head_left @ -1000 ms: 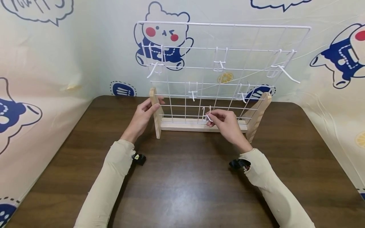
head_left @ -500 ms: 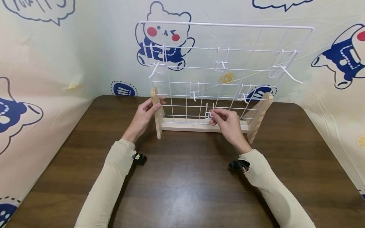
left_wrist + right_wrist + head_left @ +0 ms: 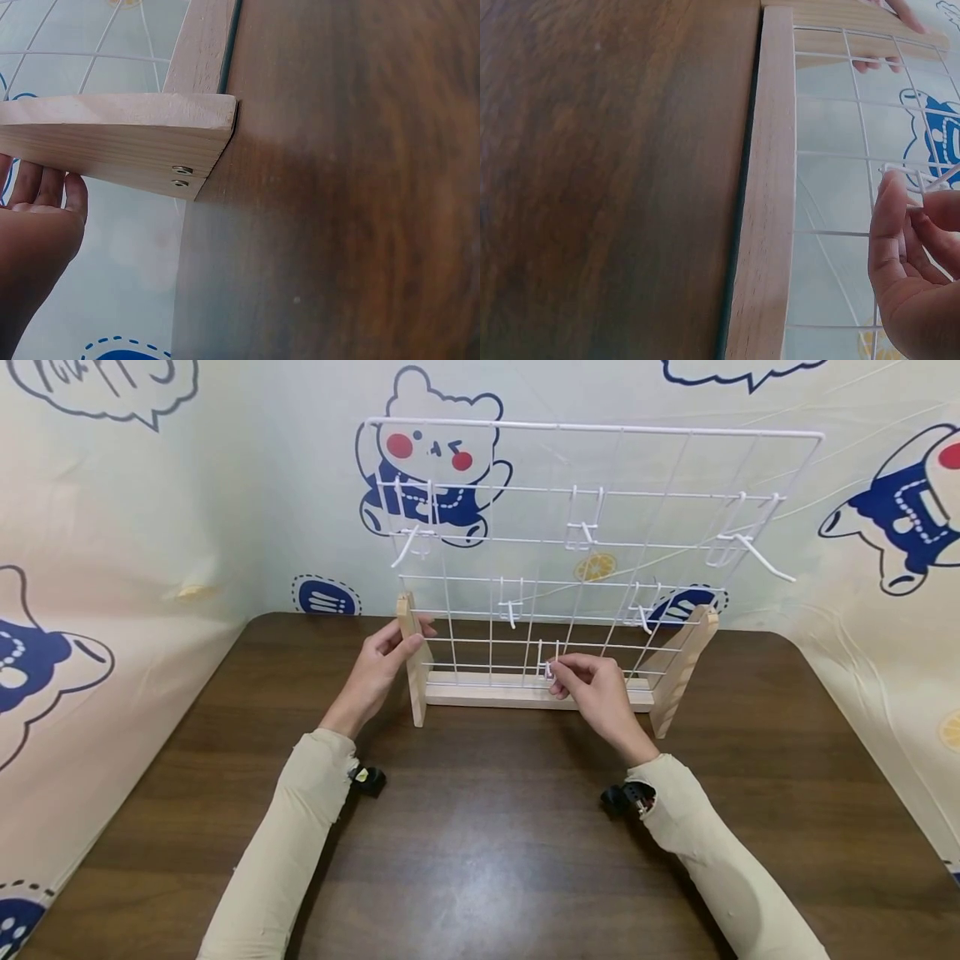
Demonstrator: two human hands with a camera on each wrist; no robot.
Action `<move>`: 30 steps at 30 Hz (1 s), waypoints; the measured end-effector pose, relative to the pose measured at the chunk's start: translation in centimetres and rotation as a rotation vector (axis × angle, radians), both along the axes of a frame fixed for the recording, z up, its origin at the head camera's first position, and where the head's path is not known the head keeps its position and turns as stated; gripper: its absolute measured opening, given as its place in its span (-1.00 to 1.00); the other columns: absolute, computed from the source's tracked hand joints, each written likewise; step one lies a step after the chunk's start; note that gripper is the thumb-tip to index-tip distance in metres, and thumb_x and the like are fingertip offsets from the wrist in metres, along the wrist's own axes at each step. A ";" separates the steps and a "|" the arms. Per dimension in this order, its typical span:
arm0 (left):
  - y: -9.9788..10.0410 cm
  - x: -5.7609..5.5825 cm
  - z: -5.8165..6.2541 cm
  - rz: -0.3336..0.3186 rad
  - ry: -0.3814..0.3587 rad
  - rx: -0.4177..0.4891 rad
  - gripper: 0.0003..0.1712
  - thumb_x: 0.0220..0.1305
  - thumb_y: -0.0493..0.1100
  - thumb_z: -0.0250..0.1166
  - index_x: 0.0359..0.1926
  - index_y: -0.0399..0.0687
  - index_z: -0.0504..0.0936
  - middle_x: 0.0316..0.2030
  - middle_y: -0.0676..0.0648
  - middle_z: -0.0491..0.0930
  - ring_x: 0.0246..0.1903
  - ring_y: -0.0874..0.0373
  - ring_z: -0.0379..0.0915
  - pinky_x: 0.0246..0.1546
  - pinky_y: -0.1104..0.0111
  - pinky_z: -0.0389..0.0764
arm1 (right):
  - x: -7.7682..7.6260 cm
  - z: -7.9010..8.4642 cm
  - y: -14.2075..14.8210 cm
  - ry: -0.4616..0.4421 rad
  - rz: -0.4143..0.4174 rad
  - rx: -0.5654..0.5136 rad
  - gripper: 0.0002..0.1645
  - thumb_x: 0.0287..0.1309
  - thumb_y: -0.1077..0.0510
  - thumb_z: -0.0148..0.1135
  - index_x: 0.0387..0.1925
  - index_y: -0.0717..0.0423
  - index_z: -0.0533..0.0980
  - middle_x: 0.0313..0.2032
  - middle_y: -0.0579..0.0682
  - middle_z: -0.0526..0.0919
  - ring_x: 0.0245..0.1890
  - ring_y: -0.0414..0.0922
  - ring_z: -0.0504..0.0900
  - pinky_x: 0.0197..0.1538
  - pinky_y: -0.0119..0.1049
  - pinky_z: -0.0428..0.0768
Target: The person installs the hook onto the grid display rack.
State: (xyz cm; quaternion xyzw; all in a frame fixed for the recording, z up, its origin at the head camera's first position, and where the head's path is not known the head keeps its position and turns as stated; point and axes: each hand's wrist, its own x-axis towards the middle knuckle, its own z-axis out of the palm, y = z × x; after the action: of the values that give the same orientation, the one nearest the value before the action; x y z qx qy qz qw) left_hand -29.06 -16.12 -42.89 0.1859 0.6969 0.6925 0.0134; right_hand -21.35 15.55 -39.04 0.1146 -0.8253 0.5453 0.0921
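A white wire grid rack stands upright on the table between two wooden side panels. My left hand grips the left side panel, with the thumb on the near side and fingers behind. In the left wrist view, the fingertips rest against the panel's wood. Low on the grid, near its middle, my right hand pinches a white wire hook between thumb and fingers. The right wrist view shows the hook's frame at the grid wires, its lower part covered by the fingers.
Several similar hooks hang higher up: an upper left hook, an upper right hook and a middle one among them. A wooden crossbar joins the panels at the bottom. Behind the brown table hangs a printed cloth.
The pinched hook has gone up and slightly right, then back down a little, with my right hand following. My left hand has kept its grip on the panel.
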 end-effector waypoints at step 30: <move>0.1 0.0 -0.1 -0.004 0.020 0.013 -0.55 0.49 -0.07 0.15 0.28 -0.17 0.46 0.14 -0.33 0.47 0.19 -0.05 0.32 0.22 0.15 0.28 | -2.0 -2.9 2.2 -0.133 0.070 0.100 -0.74 0.35 0.21 0.22 -0.20 0.38 0.68 -0.40 0.22 0.73 -0.46 0.01 0.71 -0.36 -0.25 0.68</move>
State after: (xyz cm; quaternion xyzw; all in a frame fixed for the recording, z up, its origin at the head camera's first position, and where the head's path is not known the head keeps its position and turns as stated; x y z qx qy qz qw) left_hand -29.04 -16.01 -42.98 0.1944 0.6922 0.6950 0.0067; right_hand -23.35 17.79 -41.98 0.1114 -0.8512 0.5127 0.0121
